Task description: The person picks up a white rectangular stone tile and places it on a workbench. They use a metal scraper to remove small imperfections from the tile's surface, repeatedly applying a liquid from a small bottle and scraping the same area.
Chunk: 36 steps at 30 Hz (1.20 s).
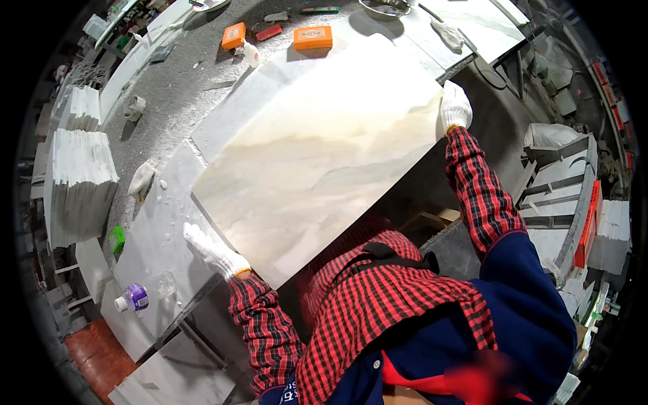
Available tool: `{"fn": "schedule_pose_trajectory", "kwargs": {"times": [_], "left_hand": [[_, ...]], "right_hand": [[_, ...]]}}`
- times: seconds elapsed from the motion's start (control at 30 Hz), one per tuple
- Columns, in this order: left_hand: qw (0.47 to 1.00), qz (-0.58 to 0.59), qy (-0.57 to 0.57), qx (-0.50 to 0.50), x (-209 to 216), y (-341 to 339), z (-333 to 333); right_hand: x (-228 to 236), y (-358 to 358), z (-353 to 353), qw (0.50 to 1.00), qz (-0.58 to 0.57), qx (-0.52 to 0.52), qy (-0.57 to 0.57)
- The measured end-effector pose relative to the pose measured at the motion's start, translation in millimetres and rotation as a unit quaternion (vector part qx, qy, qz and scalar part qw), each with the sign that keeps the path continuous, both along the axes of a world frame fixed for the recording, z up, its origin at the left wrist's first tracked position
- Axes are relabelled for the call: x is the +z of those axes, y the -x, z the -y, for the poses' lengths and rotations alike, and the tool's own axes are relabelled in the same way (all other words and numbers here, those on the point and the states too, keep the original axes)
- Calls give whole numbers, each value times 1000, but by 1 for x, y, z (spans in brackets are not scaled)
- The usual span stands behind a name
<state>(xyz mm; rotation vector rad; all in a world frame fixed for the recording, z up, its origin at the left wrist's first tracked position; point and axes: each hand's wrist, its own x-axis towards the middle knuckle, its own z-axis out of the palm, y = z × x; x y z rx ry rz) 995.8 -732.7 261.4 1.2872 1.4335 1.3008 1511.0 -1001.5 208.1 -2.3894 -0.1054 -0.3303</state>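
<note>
A large pale marble slab (324,155) with grey-beige veins lies at a slant before me on the work table, its near edge reaching past the table toward my apron. My right hand (456,106), in a white knit glove, is closed on the slab's far right corner; the fingertips are partly hidden. At the slab's left side is my left hand (212,250), also gloved. Its fingers are stretched out over the table stone, and its inner side lies along or very near the slab's edge; whether it touches cannot be told.
A purple-labelled bottle (133,298) lies at the near left, with a green block (117,239) beyond it. Two orange boxes (312,38) and a metal bowl (385,8) sit at the far side. Stacked white tiles (81,182) stand left; a metal rack (557,196) stands right.
</note>
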Motion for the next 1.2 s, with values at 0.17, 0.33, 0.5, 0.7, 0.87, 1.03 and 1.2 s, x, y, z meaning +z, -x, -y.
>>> {"fn": "schedule_pose_trajectory", "kwargs": {"times": [0.17,0.33,0.5,0.7,0.87,1.03,1.2], "left_hand": [[999,-40,11,19,16,-3,19],[983,-110,42,141,11,29,45],[952,-97,162,240,-18,51,79],[914,277,154,253,-69,55,107],[894,317,135,288,-52,41,90],[880,331,96,327,-55,28,75],[909,268,93,306,-55,38,68]], "right_hand": [[-34,-19,11,920,-10,41,-390],[-38,17,26,776,-193,-62,-597],[-54,26,28,644,-338,5,-686],[-60,23,28,514,-447,59,-730],[-51,25,30,506,-480,73,-713],[-68,10,21,504,-495,112,-699],[-64,9,2,566,-509,117,-638]]}}
